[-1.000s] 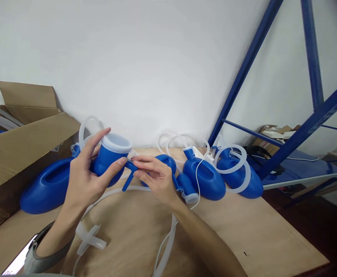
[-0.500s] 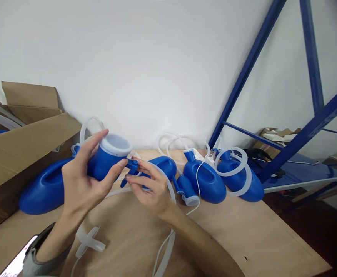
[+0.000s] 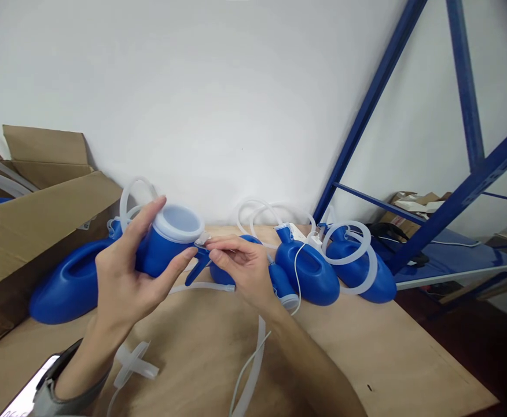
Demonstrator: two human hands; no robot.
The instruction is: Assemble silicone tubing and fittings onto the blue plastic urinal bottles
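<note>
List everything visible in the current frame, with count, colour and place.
Table: 1, light brown, foreground
Wall: 1, white, background
Shelf: 1, blue, right
Cartons: count unclear, brown, shelf
Dark item: 1, black, shelf
Open box: 1, brown, left
Large bottles: 3, blue, left and right
Half-hidden vessel: 1, blue, centre
Small cup: 1, blue, right of centre
Tubes: several, translucent, table, open box
Cables: at least 2, white, table, shelf
Power strip: 1, white, back
Crossed strip: 1, translucent, front left
Phone: 1, white-lit, bottom left
Held cup: 1, blue-white, left of centre
Handle: 1, blue, at held cup
Cuff: 1, grey, lower left
Left hand: 1, bare, around held cup
Right hand: 1, bare, at handle
</note>
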